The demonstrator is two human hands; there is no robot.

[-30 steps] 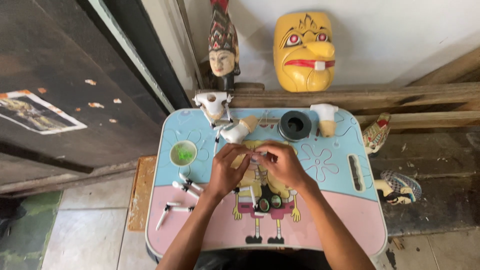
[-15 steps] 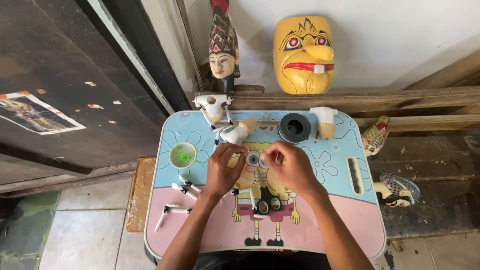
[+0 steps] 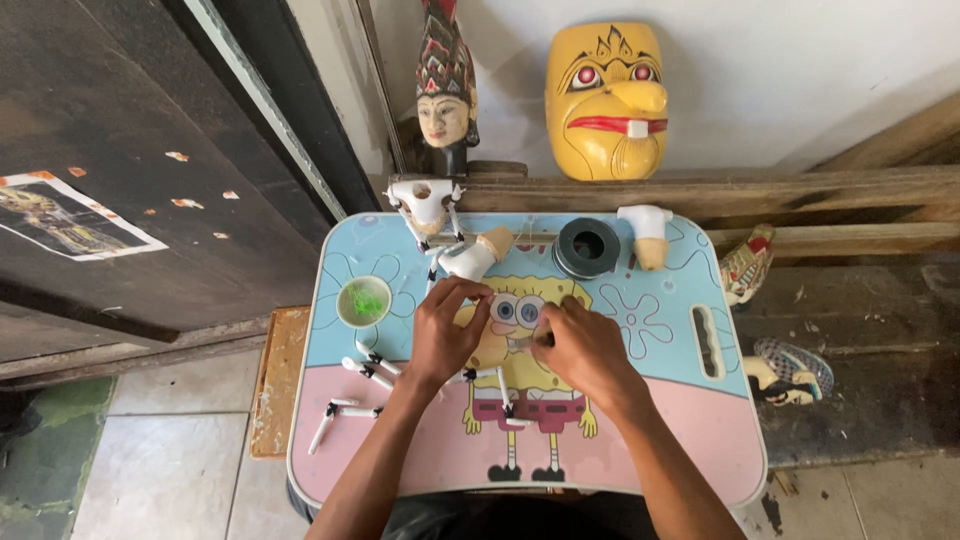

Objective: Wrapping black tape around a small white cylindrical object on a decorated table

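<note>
Head view: both hands rest on the surface (image 3: 700, 440), a lap desk printed with a cartoon figure. Left hand (image 3: 447, 330) lies just below a white puppet arm (image 3: 470, 262), fingers curled; whether its grip pinches anything I cannot tell. Right hand (image 3: 582, 348) sits right of it, grip pressed together on something too small to tell. A green-filled cup (image 3: 364, 301) stands left of the left hand.
</note>
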